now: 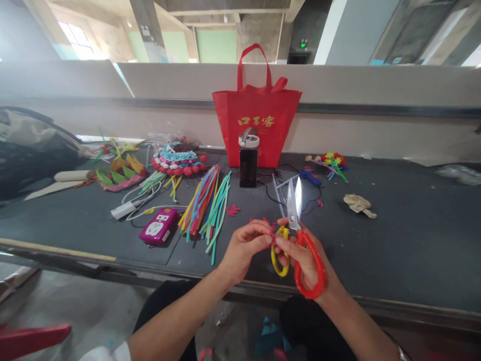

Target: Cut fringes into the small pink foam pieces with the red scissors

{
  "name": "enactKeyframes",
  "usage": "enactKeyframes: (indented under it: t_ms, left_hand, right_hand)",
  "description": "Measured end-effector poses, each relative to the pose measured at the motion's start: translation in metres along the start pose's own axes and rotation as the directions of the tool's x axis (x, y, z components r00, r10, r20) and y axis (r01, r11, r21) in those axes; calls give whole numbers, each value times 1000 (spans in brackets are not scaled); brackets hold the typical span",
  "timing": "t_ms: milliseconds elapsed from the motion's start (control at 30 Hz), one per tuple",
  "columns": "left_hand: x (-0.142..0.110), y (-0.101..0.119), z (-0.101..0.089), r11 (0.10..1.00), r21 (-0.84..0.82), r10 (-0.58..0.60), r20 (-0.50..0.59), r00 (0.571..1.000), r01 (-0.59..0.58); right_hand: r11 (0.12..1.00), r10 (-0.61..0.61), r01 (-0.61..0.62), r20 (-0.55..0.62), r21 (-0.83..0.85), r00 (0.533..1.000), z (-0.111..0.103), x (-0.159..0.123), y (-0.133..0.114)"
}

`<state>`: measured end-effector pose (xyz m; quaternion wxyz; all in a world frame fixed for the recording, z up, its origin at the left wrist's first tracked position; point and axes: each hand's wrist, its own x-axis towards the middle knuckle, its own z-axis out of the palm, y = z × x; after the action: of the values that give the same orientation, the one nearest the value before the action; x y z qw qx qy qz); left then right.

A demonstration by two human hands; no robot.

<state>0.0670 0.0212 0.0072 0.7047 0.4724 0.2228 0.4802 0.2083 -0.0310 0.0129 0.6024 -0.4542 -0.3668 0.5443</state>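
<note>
Here, left hand (pixel 242 250) fingertips pinch red scrap (pixel 272 235); right hand (pixel 308 258) curls round scissors (pixel 293 217); red bag (pixel 276 108) stands, contents hidden.

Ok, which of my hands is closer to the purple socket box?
Left. Your left hand is right of the purple socket box; your right hand, holding scissors, is farther right.

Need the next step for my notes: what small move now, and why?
Probably ease the right hand off the small red piece, leaving it to the left hand: both hands' fingertips meet there, while the right also holds the scissors, blades parted and pointing away.
</note>
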Motion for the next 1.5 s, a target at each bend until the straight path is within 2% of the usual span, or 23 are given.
enactKeyframes:
  t_ms: [167,500,767,900,1000,1133,1200,1267,1367,1500]
  left_hand:
    - [0,0,-1,999,34,19,11,1000,-19]
    - [-1,-5,-1,998,63,6,-9,1000,-6]
    - [-1,-3,-1,998,52,21,30,999,-23]
    - [-1,-2,2,999,33,12,27,1000,-13]
    - [-1,-1,4,1000,-17,-19,-7,1000,19]
    - [-1,2,3,994,-86,-70,-44,997,66]
    - [0,4,1,992,-101,-88,-55,995,82]
    - [1,6,-1,990,-112,-91,-64,994,84]
    - [3,5,-3,988,-141,-73,-124,990,55]
    - [4,2,-4,988,-145,-72,-200,977,43]
  right_hand:
    - [996,39,-39,2,86,999,3,0,0]
    - [998,-63,64,-27,19,998,2,-2,-2]
    - [995,-1,4,-26,103,1000,2,-2,-2]
    - [996,-85,86,-51,21,995,3,-3,-1]
    - [972,-175,155,-99,-178,980,7,-6,-3]
    - [838,-303,221,-90,-499,949,6,-7,-8]
    - [696,-387,282,-14,-660,922,-1,-5,-6]
    - [488,-472,358,105,-796,876,-10,-1,-2]
    - [230,-486,410,261,-882,834,-21,3,6]
    - [69,-452,367,299,-928,841,-25,4,12]
